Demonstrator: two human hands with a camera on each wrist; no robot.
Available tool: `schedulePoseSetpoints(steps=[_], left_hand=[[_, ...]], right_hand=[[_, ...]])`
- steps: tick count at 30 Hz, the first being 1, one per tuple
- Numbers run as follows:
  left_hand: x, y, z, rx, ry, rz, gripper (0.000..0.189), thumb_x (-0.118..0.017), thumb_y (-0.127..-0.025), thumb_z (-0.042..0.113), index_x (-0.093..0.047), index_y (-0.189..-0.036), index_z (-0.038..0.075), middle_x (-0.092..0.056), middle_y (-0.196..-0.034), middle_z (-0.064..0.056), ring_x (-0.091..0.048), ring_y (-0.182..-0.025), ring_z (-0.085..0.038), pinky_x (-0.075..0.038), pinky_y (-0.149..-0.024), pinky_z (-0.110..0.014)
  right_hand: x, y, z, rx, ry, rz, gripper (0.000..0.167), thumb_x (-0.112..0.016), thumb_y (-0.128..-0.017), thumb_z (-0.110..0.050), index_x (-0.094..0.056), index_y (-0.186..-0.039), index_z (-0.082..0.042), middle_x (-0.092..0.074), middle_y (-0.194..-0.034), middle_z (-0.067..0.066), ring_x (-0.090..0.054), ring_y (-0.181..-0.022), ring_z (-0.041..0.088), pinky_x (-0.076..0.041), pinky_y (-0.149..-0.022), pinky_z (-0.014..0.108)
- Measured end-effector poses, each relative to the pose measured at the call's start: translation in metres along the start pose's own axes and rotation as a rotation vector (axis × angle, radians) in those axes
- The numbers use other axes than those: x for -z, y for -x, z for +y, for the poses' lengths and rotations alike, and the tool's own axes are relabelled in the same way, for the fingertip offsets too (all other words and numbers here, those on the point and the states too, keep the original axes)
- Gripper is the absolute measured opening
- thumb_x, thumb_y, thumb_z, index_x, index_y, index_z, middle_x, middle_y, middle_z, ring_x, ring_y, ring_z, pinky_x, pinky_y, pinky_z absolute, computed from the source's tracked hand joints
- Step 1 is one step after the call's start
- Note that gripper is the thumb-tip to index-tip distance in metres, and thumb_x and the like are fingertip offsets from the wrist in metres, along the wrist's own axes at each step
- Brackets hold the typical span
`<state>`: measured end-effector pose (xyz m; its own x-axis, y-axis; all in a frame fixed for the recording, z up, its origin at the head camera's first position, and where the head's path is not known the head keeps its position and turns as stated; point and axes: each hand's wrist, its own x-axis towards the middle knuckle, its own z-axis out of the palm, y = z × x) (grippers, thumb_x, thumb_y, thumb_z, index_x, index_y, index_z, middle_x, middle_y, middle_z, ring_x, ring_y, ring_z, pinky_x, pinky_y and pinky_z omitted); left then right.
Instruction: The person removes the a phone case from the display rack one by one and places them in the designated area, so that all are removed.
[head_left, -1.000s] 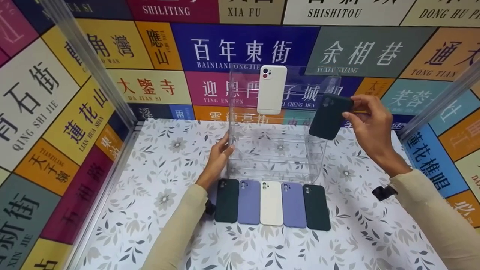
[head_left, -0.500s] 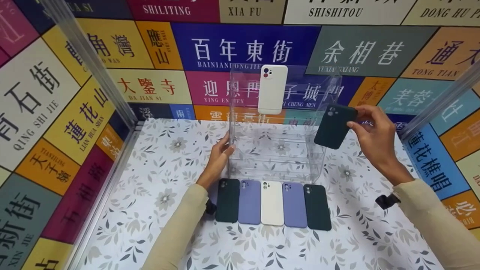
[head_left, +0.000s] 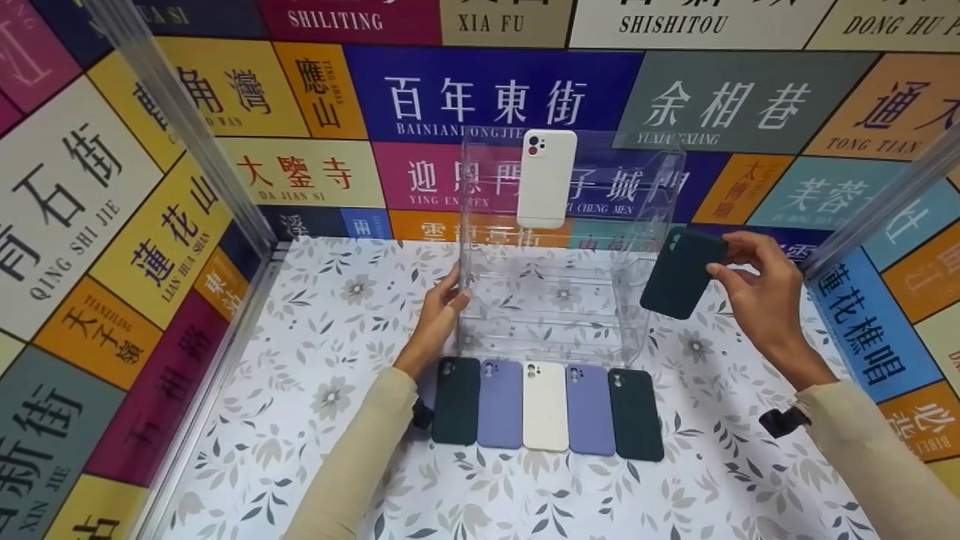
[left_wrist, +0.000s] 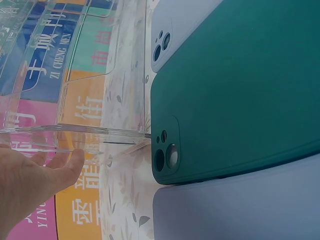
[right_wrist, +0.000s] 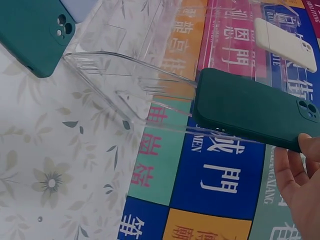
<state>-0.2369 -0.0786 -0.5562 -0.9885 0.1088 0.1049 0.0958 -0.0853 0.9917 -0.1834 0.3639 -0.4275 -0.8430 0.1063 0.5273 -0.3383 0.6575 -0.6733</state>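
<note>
My right hand pinches a dark green phone case by its right edge, holding it tilted beside a clear tiered display stand. In the right wrist view, thumb and fingers grip that green case near its camera end. The left hand holds the stand's left side; the left wrist view shows its fingers at the clear panel's edge. High on the stand leans a white phone case. In front lies a row of cases: dark green, purple, cream, purple and dark green.
A white tablecloth with grey leaves and flowers covers the table. Behind the stand rises a wall of coloured name panels, with similar panels on both sides. A metal frame post stands at the left corner.
My right hand has moved down and to the right with the green phone case, away from the stand's upper right side. The left hand and the row of cases have stayed put.
</note>
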Motion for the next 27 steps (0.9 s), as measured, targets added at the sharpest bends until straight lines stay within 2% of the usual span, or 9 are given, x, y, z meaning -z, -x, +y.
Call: schedulePoseSetpoints(steps=[5, 10, 17, 27], left_hand=[[0.0, 0.0, 0.0, 0.004, -0.008, 0.008, 0.066, -0.059, -0.107, 0.001, -0.036, -0.169, 0.0, -0.042, -0.171, -0.025, -0.055, -0.147, -0.042, -0.041, -0.123, -0.051], [0.0, 0.002, 0.001, 0.0, -0.008, 0.005, 0.066, -0.059, -0.107, 0.001, -0.036, -0.169, 0.001, -0.046, -0.169, -0.023, -0.054, -0.147, -0.042, -0.041, -0.123, -0.054], [0.0, 0.002, 0.0, -0.003, 0.001, 0.004, 0.066, -0.058, -0.107, 0.0, -0.037, -0.169, 0.002, -0.049, -0.168, -0.022, -0.055, -0.146, -0.042, -0.041, -0.123, -0.053], [0.0, 0.002, 0.001, 0.002, 0.001, -0.01, 0.066, -0.059, -0.108, 0.003, -0.036, -0.17, 0.002, -0.042, -0.172, -0.023, -0.052, -0.15, -0.042, -0.039, -0.124, -0.056]], right_hand=[[0.006, 0.007, 0.008, -0.072, 0.004, -0.009, 0.045, -0.074, -0.101, 0.005, -0.065, -0.144, -0.002, -0.066, -0.124, 0.008, -0.064, -0.108, 0.002, -0.054, -0.097, 0.013], [0.01, 0.014, 0.02, -0.088, -0.045, -0.002, 0.045, -0.074, -0.099, 0.009, -0.064, -0.143, 0.001, -0.066, -0.12, 0.007, -0.067, -0.104, 0.004, -0.053, -0.09, 0.009], [0.016, 0.025, 0.035, -0.124, -0.074, 0.002, 0.047, -0.074, -0.097, 0.013, -0.064, -0.142, 0.003, -0.064, -0.116, -0.003, -0.067, -0.1, 0.005, -0.054, -0.087, 0.009], [0.016, 0.047, 0.054, -0.144, -0.1, -0.06, 0.047, -0.074, -0.096, 0.015, -0.063, -0.141, 0.007, -0.064, -0.113, 0.002, -0.068, -0.095, 0.003, -0.056, -0.082, 0.01]])
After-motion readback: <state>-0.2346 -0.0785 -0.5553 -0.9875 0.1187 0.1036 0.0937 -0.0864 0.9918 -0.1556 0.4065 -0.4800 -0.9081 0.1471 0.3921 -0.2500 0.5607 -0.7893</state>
